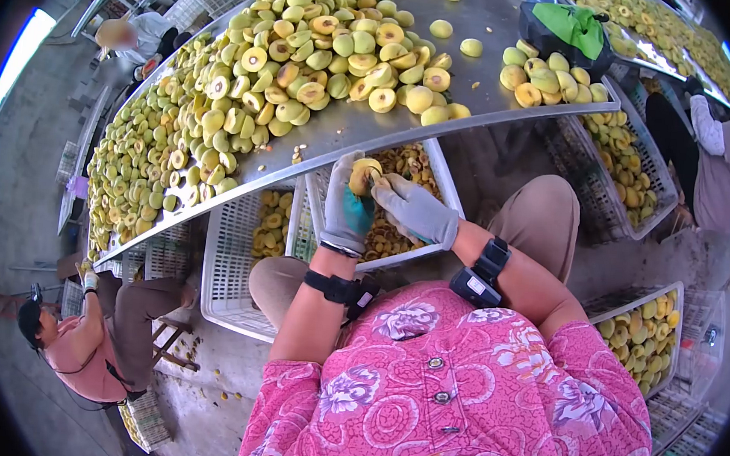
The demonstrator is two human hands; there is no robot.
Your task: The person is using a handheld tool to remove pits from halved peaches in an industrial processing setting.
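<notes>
My left hand point(348, 203), in a grey glove, holds a yellow peach half point(364, 175) just below the edge of the metal table point(493, 22). My right hand point(416, 211), also gloved, presses against the same fruit from the right, its fingers closed on a small tool that I can barely make out. Both hands hover over a white plastic crate point(316, 192) holding pitted fruit pieces. Black bands sit on both wrists.
The table carries several heaps of halved and whole yellow-green peaches point(310, 52) and a dark bag with green cloth point(569, 30). More white crates of fruit stand at right point(644, 331) and left point(242, 261). Other people sit at lower left point(91, 335), upper left and right.
</notes>
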